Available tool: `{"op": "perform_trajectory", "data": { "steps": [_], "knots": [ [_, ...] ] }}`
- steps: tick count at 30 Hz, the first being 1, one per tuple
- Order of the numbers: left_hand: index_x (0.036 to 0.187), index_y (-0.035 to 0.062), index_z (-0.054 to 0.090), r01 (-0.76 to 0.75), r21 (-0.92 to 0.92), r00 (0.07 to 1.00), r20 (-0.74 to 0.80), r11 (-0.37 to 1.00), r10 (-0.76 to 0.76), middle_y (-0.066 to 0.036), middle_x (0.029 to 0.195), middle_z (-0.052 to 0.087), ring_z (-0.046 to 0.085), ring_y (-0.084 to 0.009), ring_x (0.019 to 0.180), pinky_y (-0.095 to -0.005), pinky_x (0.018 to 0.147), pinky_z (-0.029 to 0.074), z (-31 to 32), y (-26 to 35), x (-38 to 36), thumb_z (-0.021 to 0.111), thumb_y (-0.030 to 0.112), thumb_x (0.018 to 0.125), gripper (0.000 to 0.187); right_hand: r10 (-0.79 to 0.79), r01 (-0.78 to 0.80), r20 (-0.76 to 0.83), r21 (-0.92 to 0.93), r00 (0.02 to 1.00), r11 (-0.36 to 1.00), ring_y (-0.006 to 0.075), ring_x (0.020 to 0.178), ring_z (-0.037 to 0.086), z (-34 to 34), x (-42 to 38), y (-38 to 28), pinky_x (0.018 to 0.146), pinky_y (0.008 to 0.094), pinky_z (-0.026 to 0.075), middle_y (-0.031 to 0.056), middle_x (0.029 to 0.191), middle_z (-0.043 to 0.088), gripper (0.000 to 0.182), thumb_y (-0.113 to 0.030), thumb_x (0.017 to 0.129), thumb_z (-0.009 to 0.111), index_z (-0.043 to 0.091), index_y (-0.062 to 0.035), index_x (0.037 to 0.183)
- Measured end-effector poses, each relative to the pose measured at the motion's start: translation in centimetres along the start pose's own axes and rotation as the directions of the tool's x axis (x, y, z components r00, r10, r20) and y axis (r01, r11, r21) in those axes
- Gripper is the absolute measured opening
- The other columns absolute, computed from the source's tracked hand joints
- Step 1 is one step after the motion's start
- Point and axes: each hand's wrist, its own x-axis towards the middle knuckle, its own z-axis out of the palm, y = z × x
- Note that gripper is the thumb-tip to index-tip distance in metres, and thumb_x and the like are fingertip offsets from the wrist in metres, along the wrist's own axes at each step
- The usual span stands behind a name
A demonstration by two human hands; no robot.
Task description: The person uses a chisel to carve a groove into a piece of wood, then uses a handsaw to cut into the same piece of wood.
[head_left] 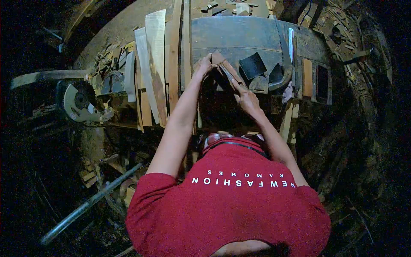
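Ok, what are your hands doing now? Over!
Left hand and right hand both gripping wood piece on workbench. Sandpaper sheet just beside. Nothing blocking.

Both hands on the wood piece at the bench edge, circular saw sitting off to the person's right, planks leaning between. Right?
Not quite: the circular saw sits to the person's left, not right. The head view shows it at the left of the bench. The rest holds: left hand and right hand both hold the wood piece, with planks between saw and hands.
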Motion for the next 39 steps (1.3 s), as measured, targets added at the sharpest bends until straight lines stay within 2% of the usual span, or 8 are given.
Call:
{"op": "perform_trajectory", "data": {
  "steps": [4, 6, 22, 28, 34, 36, 37, 39],
  "knots": [
    [0.109, 0.006, 0.053, 0.116, -0.512, 0.992, 0.108, 0.851, -0.07, -0.017, 0.094, 0.063, 0.059, -0.0327, 0.091, -0.0388, 0.075, 0.046, 1.5, -2.3, 0.5, 0.076, 0.022, 0.064, 0.052, 0.35, -0.31, 0.357, -0.165, 0.866, 0.936, 0.0388, 0.083, 0.059, -3.1, -2.1, -0.5, 0.071, 0.0465, 0.049, 0.0187, 0.109, 0.055, 0.06, -0.015, 0.077, 0.058, 0.036, -0.0295, 0.131],
    [0.111, 0.0055, 0.052, -0.017, -0.017, 1.0, -0.021, 1.0, 0.017, -0.016, 0.096, 0.062, 0.059, -0.0322, 0.092, -0.0388, 0.076, 0.046, 2.1, -2.6, 0.4, 0.076, 0.02, 0.064, 0.055, 0.33, -0.299, 0.363, -0.139, 0.871, 0.944, 0.0387, 0.083, 0.059, -3.6, -3.0, -0.3, 0.071, 0.0464, 0.049, 0.0191, 0.109, 0.055, 0.062, -0.015, 0.076, 0.059, 0.036, -0.03, 0.131],
    [0.115, 0.0045, 0.047, 0.154, 0.154, 0.971, 0.161, 0.976, -0.179, -0.019, 0.101, 0.06, 0.058, -0.0352, 0.094, -0.0429, 0.074, 0.047, -1.9, 3.5, -0.6, 0.072, 0.035, 0.067, 0.062, 0.313, -0.29, 0.341, -0.117, 0.887, 0.95, 0.0426, 0.085, 0.056, -2.2, -1.0, 0.0, 0.07, 0.0478, 0.046, 0.0259, 0.096, 0.057, 0.059, -0.013, 0.078, 0.056, 0.036, -0.0273, 0.131],
    [0.113, 0.0056, 0.05, 0.205, -0.666, 0.978, 0.104, 0.718, -0.183, -0.016, 0.093, 0.063, 0.06, -0.0306, 0.088, -0.0416, 0.072, 0.048, 5.9, -6.3, 0.8, 0.072, 0.027, 0.069, 0.053, 0.158, -0.153, 0.245, -0.04, 0.957, 0.987, 0.0433, 0.083, 0.056, -2.5, -0.9, 0.3, 0.07, 0.0482, 0.046, 0.0267, 0.095, 0.057, 0.063, -0.012, 0.077, 0.056, 0.032, -0.0288, 0.133],
    [0.11, 0.0031, 0.052, 0.267, 0.057, 0.957, 0.104, 0.962, -0.271, -0.008, 0.092, 0.063, 0.06, -0.0218, 0.083, -0.0371, 0.071, 0.049, 0.1, 1.8, -0.5, 0.068, 0.012, 0.074, 0.04, 0.299, -0.237, 0.393, -0.198, 0.87, 0.951, 0.0399, 0.077, 0.059, -5.1, -6.1, 0.9, 0.067, 0.0472, 0.047, 0.0219, 0.085, 0.06, 0.077, -0.013, 0.072, 0.058, 0.02, -0.0275, 0.138],
    [0.112, 0.0047, 0.051, 0.217, -0.649, 0.974, 0.09, 0.729, -0.21, -0.014, 0.094, 0.063, 0.06, -0.0288, 0.086, -0.0392, 0.071, 0.048, 2.3, -2.0, 0.5, 0.07, 0.017, 0.073, 0.045, 0.325, -0.295, 0.341, -0.139, 0.882, 0.945, 0.0395, 0.076, 0.059, -6.0, -6.3, 0.3, 0.068, 0.0473, 0.046, 0.0219, 0.083, 0.061, 0.078, -0.013, 0.072, 0.057, 0.018, -0.0233, 0.139],
    [0.113, 0.004, 0.049, 0.147, 0.243, 0.988, 0.003, 0.959, -0.152, -0.019, 0.098, 0.061, 0.059, -0.0334, 0.089, -0.0399, 0.071, 0.048, 2.7, -2.1, 0.1, 0.064, 0.025, 0.079, 0.043, 0.37, -0.341, 0.339, -0.143, 0.865, 0.929, 0.0398, 0.076, 0.058, -6.4, -6.2, -0.2, 0.069, 0.0476, 0.046, 0.0221, 0.085, 0.06, 0.075, -0.013, 0.072, 0.056, 0.021, -0.0214, 0.138],
    [0.116, 0.0042, 0.048, 0.309, 0.177, 0.945, 0.051, 0.934, -0.323, -0.022, 0.103, 0.058, 0.057, -0.035, 0.094, -0.0425, 0.077, 0.046, 1.9, -0.6, 0.1, 0.057, 0.031, 0.082, 0.045, 0.308, -0.297, 0.259, -0.082, 0.915, 0.951, 0.0402, 0.076, 0.058, -5.7, -6.3, 0.4, 0.069, 0.0478, 0.046, 0.022, 0.086, 0.06, 0.074, -0.013, 0.073, 0.056, 0.022, -0.0207, 0.138]
  ]
}}
